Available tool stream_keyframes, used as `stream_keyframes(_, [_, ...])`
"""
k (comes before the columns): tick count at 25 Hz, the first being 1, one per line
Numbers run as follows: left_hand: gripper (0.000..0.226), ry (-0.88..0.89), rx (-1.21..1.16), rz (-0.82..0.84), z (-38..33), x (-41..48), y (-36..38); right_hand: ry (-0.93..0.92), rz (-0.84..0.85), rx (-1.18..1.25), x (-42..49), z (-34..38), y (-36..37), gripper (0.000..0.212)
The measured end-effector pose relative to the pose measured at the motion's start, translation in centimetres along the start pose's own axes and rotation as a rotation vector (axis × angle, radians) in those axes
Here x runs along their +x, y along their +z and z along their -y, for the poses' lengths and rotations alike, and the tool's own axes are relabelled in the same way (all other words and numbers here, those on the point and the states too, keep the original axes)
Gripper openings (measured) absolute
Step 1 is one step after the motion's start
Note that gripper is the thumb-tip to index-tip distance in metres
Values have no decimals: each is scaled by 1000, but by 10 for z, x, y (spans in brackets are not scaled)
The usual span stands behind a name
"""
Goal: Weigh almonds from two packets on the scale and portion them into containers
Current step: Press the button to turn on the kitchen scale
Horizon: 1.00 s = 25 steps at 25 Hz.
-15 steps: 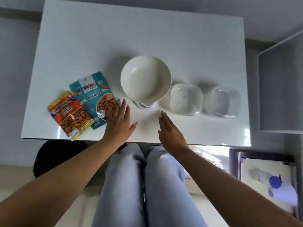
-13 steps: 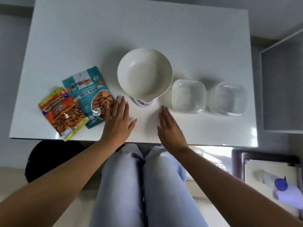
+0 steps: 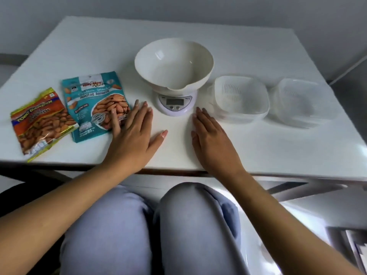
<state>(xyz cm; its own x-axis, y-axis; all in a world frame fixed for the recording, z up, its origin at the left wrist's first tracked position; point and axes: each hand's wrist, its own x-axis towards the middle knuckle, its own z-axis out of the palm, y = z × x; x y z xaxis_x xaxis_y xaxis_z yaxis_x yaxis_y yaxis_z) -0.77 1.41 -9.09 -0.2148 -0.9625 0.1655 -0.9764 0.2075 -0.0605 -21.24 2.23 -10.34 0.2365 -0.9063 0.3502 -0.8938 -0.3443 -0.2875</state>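
White tabletop (image 3: 238,46) carries both flat, empty hands: left hand (image 3: 133,135) overlaps the teal almond packet (image 3: 93,104), orange almond packet (image 3: 41,122) beyond; right hand (image 3: 212,139) lies near the white bowl-topped digital scale (image 3: 174,102), beside two clear plastic containers (image 3: 240,98).

White glossy table (image 3: 258,46), rectangular, fills most of the view; near edge shows a thin dark brown underside strip. Bright glare patch on the tabletop's near-right corner, light coming from that side. Plain grey wall (image 3: 178,6) behind the far edge, no window in view. Grey floor strip (image 3: 12,62) visible far left, beyond the table corner. Metal table frame (image 3: 297,190) runs diagonally under the right side. Dark chair or seat (image 3: 12,195) lower left, mostly blurred. Lower-right corner has some grey framed object, too blurred to identify.
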Motion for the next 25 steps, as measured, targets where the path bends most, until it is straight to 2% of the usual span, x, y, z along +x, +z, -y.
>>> stream_keyframes(5, [77, -34, -34, 73, -3, -1, -2, 21, 42, 12, -5, 3, -1, 45])
stream_keyframes(8, [86, -39, -70, 59, -4, -4, -6, 5, 10, -7, -2, 12, -8, 42])
stream_keyframes(13, [94, -49, -82, 42, -5, -3, -10, -14, 84, -58, 17, 25, -13, 61])
stream_keyframes(20, [90, -49, -90, 11, -3, -2, -6, -29, 25, -106, 23, 21, -4, 57])
stream_keyframes(25, [90, -49, -90, -10, -3, -1, -4, -9, -40, -72, 28, 24, -5, 46])
